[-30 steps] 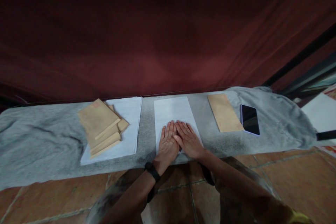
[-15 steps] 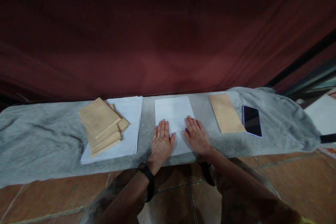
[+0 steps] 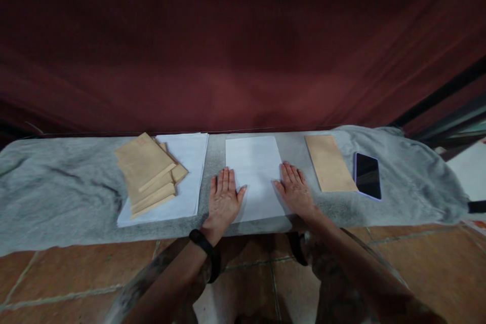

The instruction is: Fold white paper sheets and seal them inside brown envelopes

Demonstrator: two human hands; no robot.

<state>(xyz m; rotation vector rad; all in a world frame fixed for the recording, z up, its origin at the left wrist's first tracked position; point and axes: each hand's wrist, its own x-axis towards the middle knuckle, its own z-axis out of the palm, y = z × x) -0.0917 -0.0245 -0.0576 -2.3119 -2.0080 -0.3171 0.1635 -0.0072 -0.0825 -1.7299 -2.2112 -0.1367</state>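
White sheet [image 3: 253,172] flat on bench [image 3: 56,187], between fingers [image 3: 227,178]. Left hand [image 3: 223,196], right hand [image 3: 296,191], together mid-sheet a second ago, now slid apart onto its side edges; fingers open, flat, gripping nothing. Sheet lies smooth. Envelope stack [image 3: 146,172] left of fingers; single envelope [image 3: 330,163], phone [image 3: 367,175] right.

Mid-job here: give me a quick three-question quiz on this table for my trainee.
1. True or false: the left hand and right hand lie flat and open, one at each side edge of the white sheet.
2. What lies just right of the single brown envelope? A) phone B) scissors C) cup
3. Fill in: the stack of brown envelopes lies on ____ paper.
Key: 1 true; 2 A; 3 white.
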